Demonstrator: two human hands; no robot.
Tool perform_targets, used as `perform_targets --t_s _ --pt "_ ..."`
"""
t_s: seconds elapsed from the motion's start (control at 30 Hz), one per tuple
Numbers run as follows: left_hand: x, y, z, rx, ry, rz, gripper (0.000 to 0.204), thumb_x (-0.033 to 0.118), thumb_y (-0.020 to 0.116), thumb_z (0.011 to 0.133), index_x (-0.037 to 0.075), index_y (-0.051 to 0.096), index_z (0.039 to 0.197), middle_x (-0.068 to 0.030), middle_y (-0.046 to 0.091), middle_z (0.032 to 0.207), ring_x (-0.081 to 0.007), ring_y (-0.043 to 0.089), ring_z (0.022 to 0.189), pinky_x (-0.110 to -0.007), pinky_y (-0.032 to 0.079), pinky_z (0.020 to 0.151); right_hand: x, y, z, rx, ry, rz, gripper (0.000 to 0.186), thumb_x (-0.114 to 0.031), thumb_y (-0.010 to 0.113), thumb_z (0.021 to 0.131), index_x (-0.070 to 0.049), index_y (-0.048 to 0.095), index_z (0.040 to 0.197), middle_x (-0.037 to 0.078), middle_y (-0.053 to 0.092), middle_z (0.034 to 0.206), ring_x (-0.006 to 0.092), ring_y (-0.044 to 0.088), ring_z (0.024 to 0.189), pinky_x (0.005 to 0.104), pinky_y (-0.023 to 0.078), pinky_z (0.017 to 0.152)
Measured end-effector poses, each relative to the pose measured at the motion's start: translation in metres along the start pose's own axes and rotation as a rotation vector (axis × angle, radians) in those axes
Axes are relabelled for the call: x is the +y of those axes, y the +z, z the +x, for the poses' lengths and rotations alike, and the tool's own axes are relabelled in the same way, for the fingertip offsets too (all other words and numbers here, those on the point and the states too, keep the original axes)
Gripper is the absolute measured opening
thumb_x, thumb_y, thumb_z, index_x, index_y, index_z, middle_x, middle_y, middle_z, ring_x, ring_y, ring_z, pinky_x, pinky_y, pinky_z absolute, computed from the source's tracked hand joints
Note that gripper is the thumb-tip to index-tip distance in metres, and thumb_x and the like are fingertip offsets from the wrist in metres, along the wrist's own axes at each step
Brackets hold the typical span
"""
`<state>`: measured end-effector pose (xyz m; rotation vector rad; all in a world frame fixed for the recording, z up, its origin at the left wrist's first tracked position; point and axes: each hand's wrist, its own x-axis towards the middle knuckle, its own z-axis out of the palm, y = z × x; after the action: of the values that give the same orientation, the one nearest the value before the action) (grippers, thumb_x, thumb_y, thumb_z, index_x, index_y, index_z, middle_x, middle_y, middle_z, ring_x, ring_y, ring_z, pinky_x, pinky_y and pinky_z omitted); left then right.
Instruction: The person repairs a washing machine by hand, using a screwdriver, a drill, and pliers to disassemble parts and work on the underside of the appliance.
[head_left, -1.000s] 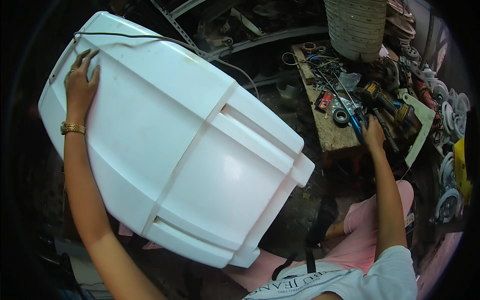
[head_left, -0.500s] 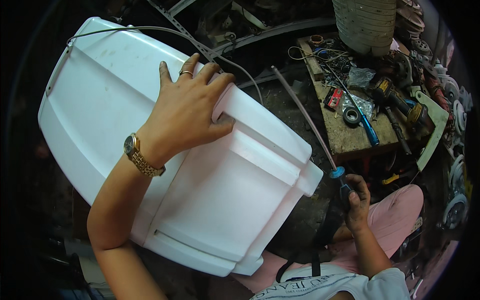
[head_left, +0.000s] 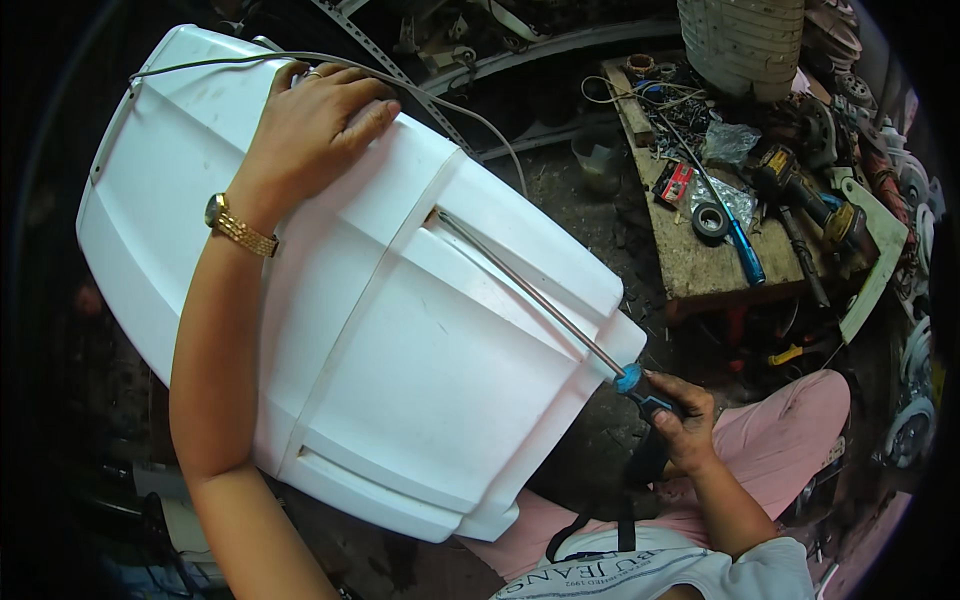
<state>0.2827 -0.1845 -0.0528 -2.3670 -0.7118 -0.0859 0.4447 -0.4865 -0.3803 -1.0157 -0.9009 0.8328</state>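
Since half a second earlier, the right hand (head_left: 680,415) had brought the long screwdriver (head_left: 540,305) up, its tip now at a recess in the white plastic housing (head_left: 400,330); prying or unscrewing was likely starting. Right fingers gripped the handle. The left hand (head_left: 310,130) lay flat on the housing's far edge, steadying it on the lap.

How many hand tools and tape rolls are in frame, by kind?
Long screwdrivers, blue and black handle: 2, one in the right hand with its tip at the white plastic housing, one on the wooden bench at
Cordless power tools: 1
Tape rolls: 1
Total: 4
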Motion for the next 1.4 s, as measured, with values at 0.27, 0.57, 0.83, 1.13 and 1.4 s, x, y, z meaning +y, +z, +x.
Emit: perform_targets --t_s 0.27,0.57,0.83,1.13,1.4 --pt "0.001 0.008 0.003 -0.001 0.046 0.053 0.041 0.043 0.043 0.095 0.01 0.068 0.1 -0.0079 0.064 0.107 -0.0247 0.053 0.114 -0.046 0.023 0.11 0.004 0.004 0.007 -0.06 -0.04 -0.004 0.043 -0.028 0.07 0.08 0.003 0.066 0.111 0.017 0.068 0.103 0.0233 0.066 0.093 0.0311 0.049 0.084" --pt "-0.001 0.015 0.001 0.024 0.023 0.067 0.041 0.043 0.043 0.095 0.01 0.067 0.098 -0.0076 0.064 0.106 -0.0247 0.053 0.112 -0.046 0.024 0.109 0.003 0.005 0.003 -0.042 0.062 0.035 0.043 -0.028 0.069 0.081 0.003 0.066 0.11 0.016 0.068 0.099 0.0201 0.066 0.086 0.0281 0.048 0.081" --pt "0.013 0.017 0.003 0.124 0.018 0.122 0.041 0.041 0.044 0.095 0.007 0.066 0.105 -0.0084 0.063 0.107 -0.0249 0.051 0.112 -0.044 0.026 0.106 -0.003 -0.017 0.025 -0.424 0.903 1.294 0.055 -0.036 0.061 0.09 -0.002 0.045 0.13 0.018 0.058 0.079 0.009 0.042 0.042 0.0205 0.036 0.038" --pt "0.007 0.008 0.002 0.057 0.042 -0.044 0.036 0.036 0.046 0.092 0.007 0.068 0.088 -0.0103 0.064 0.092 -0.0283 0.056 0.1 -0.05 0.033 0.095 -0.012 -0.004 0.016 -0.044 0.215 0.138 0.063 -0.043 0.079 0.071 0.003 0.06 0.11 0.009 0.062 0.09 0.0149 0.06 0.078 0.0261 0.05 0.069" --pt "-0.018 -0.011 -0.029 0.136 0.183 -0.279 0.034 0.035 0.055 0.089 0.007 0.064 0.105 -0.0115 0.06 0.118 -0.0282 0.052 0.112 -0.049 0.034 0.098 0.0 0.037 -0.089 -0.224 0.202 0.227 0.059 -0.044 0.075 0.076 -0.001 0.057 0.114 0.009 0.06 0.108 0.0144 0.056 0.094 0.0296 0.048 0.078"
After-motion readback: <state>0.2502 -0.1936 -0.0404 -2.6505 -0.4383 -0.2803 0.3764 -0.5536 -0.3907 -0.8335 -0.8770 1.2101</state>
